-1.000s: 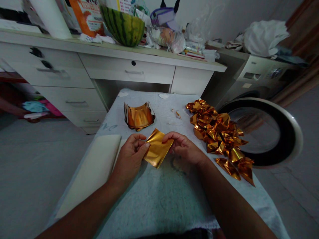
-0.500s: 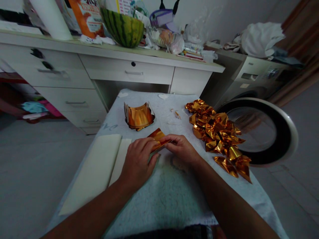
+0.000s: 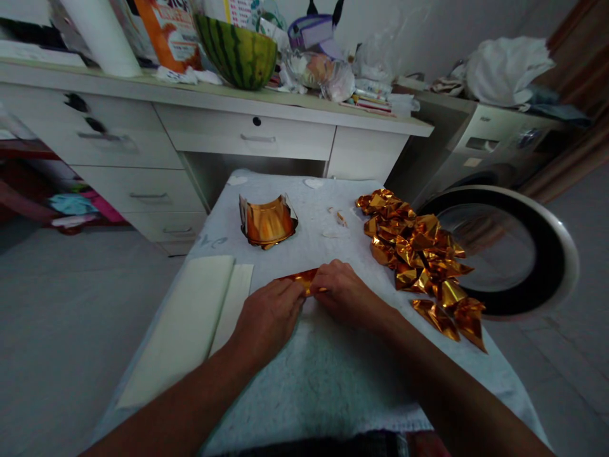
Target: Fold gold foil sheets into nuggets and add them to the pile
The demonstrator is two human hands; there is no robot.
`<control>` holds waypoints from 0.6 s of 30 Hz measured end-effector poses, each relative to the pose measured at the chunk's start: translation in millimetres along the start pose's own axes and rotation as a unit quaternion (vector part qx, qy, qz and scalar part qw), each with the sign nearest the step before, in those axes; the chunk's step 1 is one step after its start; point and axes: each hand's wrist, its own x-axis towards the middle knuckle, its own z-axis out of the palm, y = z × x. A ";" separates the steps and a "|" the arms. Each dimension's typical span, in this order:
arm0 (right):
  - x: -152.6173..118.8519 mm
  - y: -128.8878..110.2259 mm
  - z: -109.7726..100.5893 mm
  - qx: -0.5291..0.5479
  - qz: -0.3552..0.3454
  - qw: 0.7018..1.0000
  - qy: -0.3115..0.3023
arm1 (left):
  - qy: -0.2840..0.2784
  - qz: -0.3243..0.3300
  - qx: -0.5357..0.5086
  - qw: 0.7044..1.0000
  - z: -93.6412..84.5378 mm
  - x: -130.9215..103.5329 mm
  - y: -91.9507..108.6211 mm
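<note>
A small sheet of shiny orange-gold foil paper [image 3: 301, 277] lies between my two hands on the cloth-covered table, rolled or folded into a narrow strip. My left hand [image 3: 273, 308] grips its left part with fingers bent over it. On its right part, my right hand [image 3: 340, 289] has its fingers closed and pressed down. A curved stack of the same gold foil sheets [image 3: 269, 222] stands just beyond my hands. To the right is a heap of folded gold foil pieces [image 3: 419, 244], with a few pointed ones nearest me.
A folded cream sheet [image 3: 185, 324] lies along the table's left side. Small scraps [image 3: 340, 218] rest near the far middle. Behind stands a white desk [image 3: 247, 136] bearing a cut watermelon [image 3: 238, 54]. A washing machine's open round door [image 3: 566, 254] juts out at right.
The foil sheet has gone from a wider, raised flap to a narrow strip. Both hands have pressed lower, and my right fingers have curled over it. The view has shifted slightly.
</note>
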 end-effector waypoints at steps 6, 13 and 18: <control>0.1 11.7 5.8 0.145 -0.001 0.989 0.021 | -0.047 -0.056 -0.003 0.997 -5.6 0.4 -7.9; -2.0 15.3 3.9 0.161 0.066 0.984 0.035 | -0.049 -0.103 -0.040 0.993 -10.5 1.1 -9.8; -2.9 16.8 5.0 0.140 0.080 0.987 0.017 | -0.067 -0.112 -0.038 0.991 -17.0 0.6 -8.3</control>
